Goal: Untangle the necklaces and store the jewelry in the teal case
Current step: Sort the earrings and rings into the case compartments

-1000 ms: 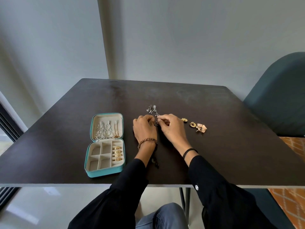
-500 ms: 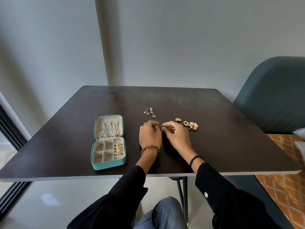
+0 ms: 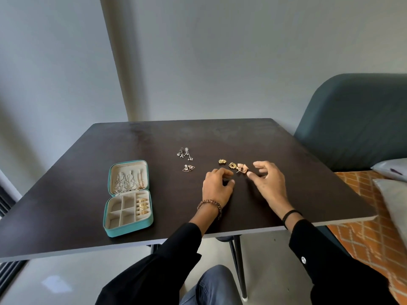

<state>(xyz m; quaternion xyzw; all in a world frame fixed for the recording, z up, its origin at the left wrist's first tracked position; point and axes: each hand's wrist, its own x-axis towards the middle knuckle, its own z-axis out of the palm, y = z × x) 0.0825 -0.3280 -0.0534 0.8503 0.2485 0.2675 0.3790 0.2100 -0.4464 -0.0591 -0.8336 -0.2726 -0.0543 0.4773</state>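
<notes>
Nearest the person, the teal case (image 3: 128,230) lies open on the left of the tabletop (image 3: 72,201), with its lid (image 3: 128,165) folded back flat. Further in, the left hand (image 3: 217,188) rests on the wood, its fingers loosely curled with nothing visible in them. The right hand (image 3: 270,183) is spread and released, the forefinger just beside the rose-gold earring (image 3: 242,168) but not yet pinching it. That piece touches one of the small gold earrings (image 3: 232,165) to its left.

The likely trouble is there: a post or edge may be hooked on the neighbour, so lifting one could drag the other. A shallow pinch on so small a thing could send it skidding over the smooth top. The case also sits well apart to the left, so a loose hold might drop the earring on the way. Any knock to the case could jumble the chains (image 3: 126,182) laid in the lid.

The case has a smooth teal shell with rounded corners and a pale, soft-looking lining. Its base is split into square compartments, with a padded strip gripping gold rings (image 3: 142,206). The chains are thin silver and gold strands. The tabletop is dark and matte with a faint sheen. The rose-gold earring looks fan-shaped and ribbed. Beyond the left hand, the triangular earrings (image 3: 188,168) are thin wire frames around a pale bead. Farthest back, the silver drop earrings (image 3: 185,153) carry tiny dangling beads.
</notes>
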